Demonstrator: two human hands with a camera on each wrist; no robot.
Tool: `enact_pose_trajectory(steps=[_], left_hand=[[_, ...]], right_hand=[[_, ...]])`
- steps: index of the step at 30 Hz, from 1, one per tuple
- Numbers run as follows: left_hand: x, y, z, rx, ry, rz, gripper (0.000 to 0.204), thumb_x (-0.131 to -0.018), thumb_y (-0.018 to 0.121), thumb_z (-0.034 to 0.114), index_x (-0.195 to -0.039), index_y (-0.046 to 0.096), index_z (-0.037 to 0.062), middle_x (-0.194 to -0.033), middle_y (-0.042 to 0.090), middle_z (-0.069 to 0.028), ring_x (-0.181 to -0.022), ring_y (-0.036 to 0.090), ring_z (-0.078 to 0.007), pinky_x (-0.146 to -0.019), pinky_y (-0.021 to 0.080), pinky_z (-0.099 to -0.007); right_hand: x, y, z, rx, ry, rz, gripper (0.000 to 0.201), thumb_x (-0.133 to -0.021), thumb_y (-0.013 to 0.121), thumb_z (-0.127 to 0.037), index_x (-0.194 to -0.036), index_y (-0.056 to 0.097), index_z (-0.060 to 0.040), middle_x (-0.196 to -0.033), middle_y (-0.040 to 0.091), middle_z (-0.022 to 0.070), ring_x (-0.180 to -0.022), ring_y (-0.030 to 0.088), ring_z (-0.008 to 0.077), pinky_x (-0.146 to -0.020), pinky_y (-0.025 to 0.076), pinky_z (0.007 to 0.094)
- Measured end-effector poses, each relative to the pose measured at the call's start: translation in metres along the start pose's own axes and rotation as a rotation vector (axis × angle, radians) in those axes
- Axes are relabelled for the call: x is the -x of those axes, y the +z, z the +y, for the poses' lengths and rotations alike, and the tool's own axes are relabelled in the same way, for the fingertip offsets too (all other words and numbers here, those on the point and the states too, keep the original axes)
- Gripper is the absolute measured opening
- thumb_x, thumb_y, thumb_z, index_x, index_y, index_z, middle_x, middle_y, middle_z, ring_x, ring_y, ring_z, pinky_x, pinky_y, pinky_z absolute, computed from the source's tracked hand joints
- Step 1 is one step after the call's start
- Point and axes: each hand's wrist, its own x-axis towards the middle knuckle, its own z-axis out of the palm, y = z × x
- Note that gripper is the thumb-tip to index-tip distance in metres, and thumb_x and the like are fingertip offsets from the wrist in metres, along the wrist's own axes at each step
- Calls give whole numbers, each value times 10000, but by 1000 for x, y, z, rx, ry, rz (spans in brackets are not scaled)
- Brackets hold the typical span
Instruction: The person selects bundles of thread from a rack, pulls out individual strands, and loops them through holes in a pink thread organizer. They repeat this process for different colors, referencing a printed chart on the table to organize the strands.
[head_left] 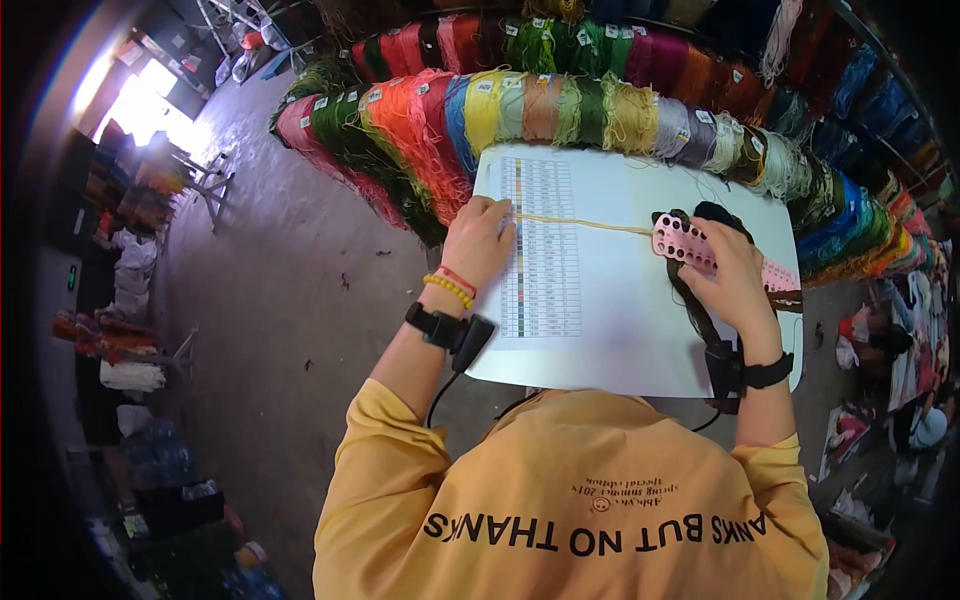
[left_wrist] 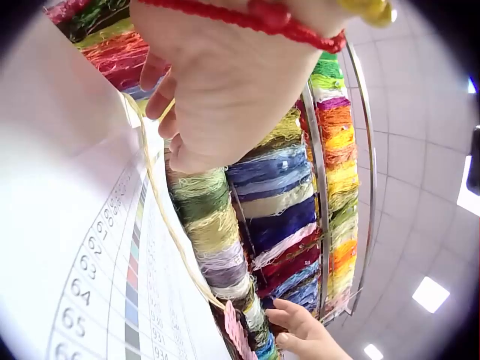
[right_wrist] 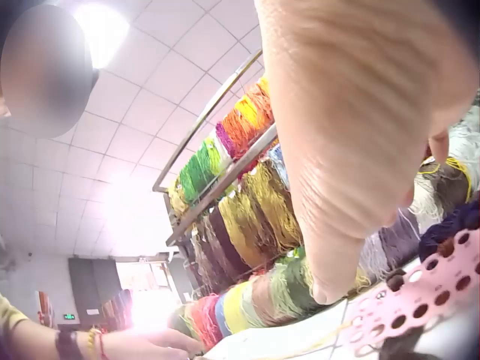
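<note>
A person in a yellow shirt (head_left: pixel 570 500) stands at a white board (head_left: pixel 640 330) that rests against curved racks of coloured skeins (head_left: pixel 560 105). A printed chart (head_left: pixel 540 250) with numbered colour swatches lies on the board's left part, close enough to read while working.

The left hand (head_left: pixel 478 240) rests on the chart's top edge, fingers curled, pinching one end of a pale yellow thread (head_left: pixel 585 223). The left wrist view shows the same thread (left_wrist: pixel 169 225) running from between those fingers (left_wrist: pixel 159 101) down across the board.

The thread stretches taut across the board to the right hand (head_left: pixel 735 280), which grips a pink card (head_left: pixel 685 243) punched with rows of holes. The card (right_wrist: pixel 420 296) lies flat on the board, its holes facing up, with dark threads hanging from it. The right hand's fingers curl over the card, holding it steady; the far end of the yellow thread meets the card, though whether it passes through a hole cannot be told.

Keeping the thread tight between both hands likely holds it straight and free of tangles. The racks stand just beyond the board, within easy reach.
</note>
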Motion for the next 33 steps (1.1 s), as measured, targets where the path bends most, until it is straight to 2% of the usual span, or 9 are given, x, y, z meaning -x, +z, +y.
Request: enact_pose_trajectory(steps=[6,12,18,24,27,30,33], left_hand=[[-16,21,-19,-144,21,-48,251,-783,579,178,-998,599,50,-881,532,-151,-857,516,-331,-766,449,-404],[-22,19,-16,-256,17,-171,313,-803,565,206,-1106,570,127,-904,544,-155,-850,534,-334,-748,468,-406],[-31,14,-6,-379,-29,-367,385,-845,467,212,-1227,514,232,-947,559,-156,-858,585,-327,-735,494,-402],[-39,11,-3,-395,-59,-477,413,-853,444,200,-1262,479,236,-988,565,-164,-904,588,-324,-751,497,-404],[-37,13,-8,-405,15,-410,392,-871,447,224,-1261,482,227,-884,569,-175,-782,604,-307,-695,504,-396],[-39,9,-2,-386,-29,-452,399,-855,442,210,-1251,487,232,-948,571,-174,-845,602,-332,-724,504,-415],[-39,12,-4,-394,-19,-447,382,-854,445,212,-1232,497,224,-905,576,-188,-805,604,-346,-698,503,-426]], right_hand=[[17,7,-17,-77,-48,-32,542,-722,669,-244,-1212,492,-95,-1129,556,124,-1074,498,294,-911,343,412],[33,12,-24,-80,-4,-59,494,-734,661,-253,-1173,517,-80,-1096,569,122,-1056,506,290,-899,349,408],[39,21,-29,-105,4,-23,484,-740,660,-256,-1166,522,-72,-1065,579,118,-1004,531,283,-881,356,400],[45,16,-36,-141,63,-56,476,-741,660,-248,-1161,525,-69,-1035,589,119,-977,538,277,-868,363,390],[51,14,-33,-130,62,-14,471,-742,661,-244,-1158,527,-69,-1035,590,126,-981,537,281,-872,362,393],[58,5,-26,-117,67,-4,459,-745,659,-239,-1150,531,-66,-1057,587,126,-1004,531,283,-881,359,396],[67,-9,-14,-74,47,17,448,-743,661,-230,-1141,538,-64,-1083,583,123,-1032,521,284,-891,356,397]])
